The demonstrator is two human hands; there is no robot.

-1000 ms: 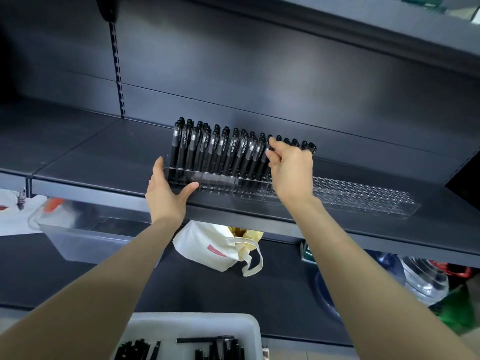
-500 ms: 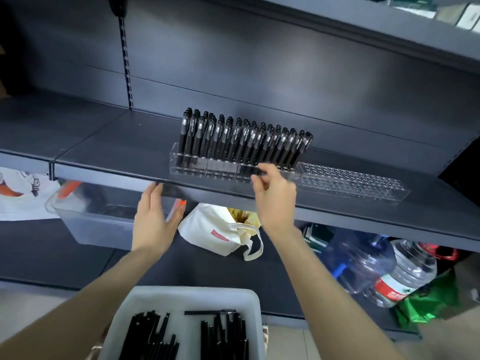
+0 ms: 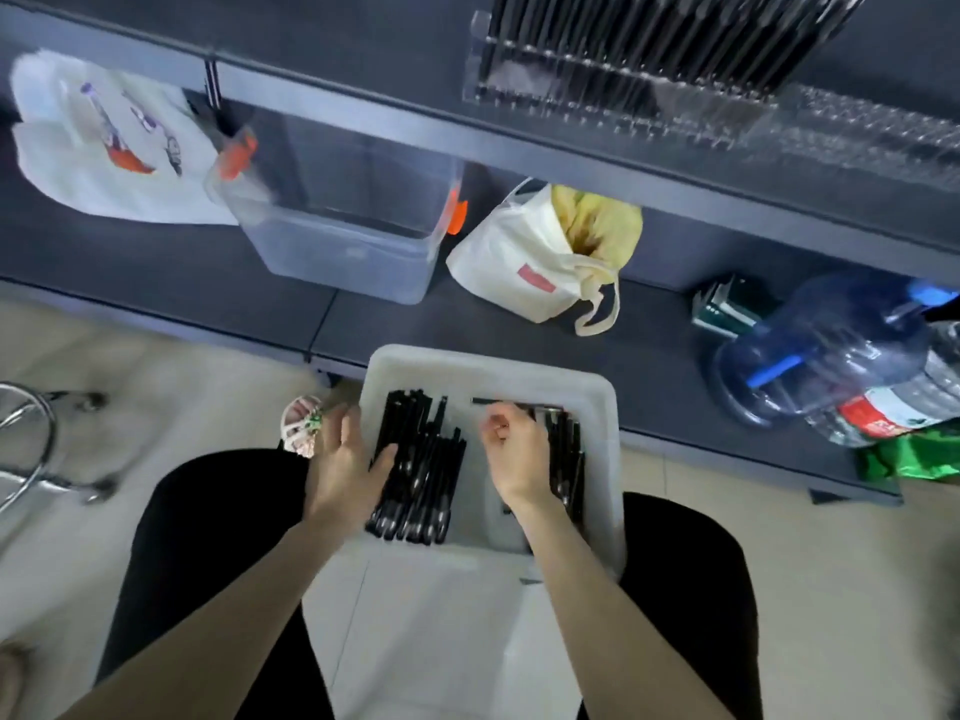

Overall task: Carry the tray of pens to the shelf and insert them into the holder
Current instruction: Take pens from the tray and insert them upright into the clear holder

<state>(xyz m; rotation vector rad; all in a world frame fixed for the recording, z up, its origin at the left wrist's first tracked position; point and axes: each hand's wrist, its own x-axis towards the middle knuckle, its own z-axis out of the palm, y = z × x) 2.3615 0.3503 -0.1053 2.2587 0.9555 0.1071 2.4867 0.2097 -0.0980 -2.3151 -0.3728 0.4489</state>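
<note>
A white plastic tray (image 3: 488, 367) sits on my lap and holds two piles of black pens: a left pile (image 3: 421, 475) and a right pile (image 3: 569, 459). My left hand (image 3: 343, 465) rests on the tray's left rim, fingers straight, thumb lying on the left pile. My right hand (image 3: 511, 454) is down in the tray with its fingers curled into the right pile, gripping pens there. At the top of the view, blurred, the clear acrylic holder (image 3: 597, 101) stands on the dark shelf (image 3: 363, 103) with a row of black pens (image 3: 675, 28) in its left part.
The lower shelf carries a white printed bag (image 3: 98, 142), a clear bin with orange clips (image 3: 343, 231), a cream tote bag (image 3: 524, 267) and blue water jugs (image 3: 821, 350). A chrome stool base (image 3: 31, 449) stands on the tiled floor at left.
Both hands have come down from the shelf and holder into the tray on my lap. The view has tipped downward, leaving the holder at the top edge.
</note>
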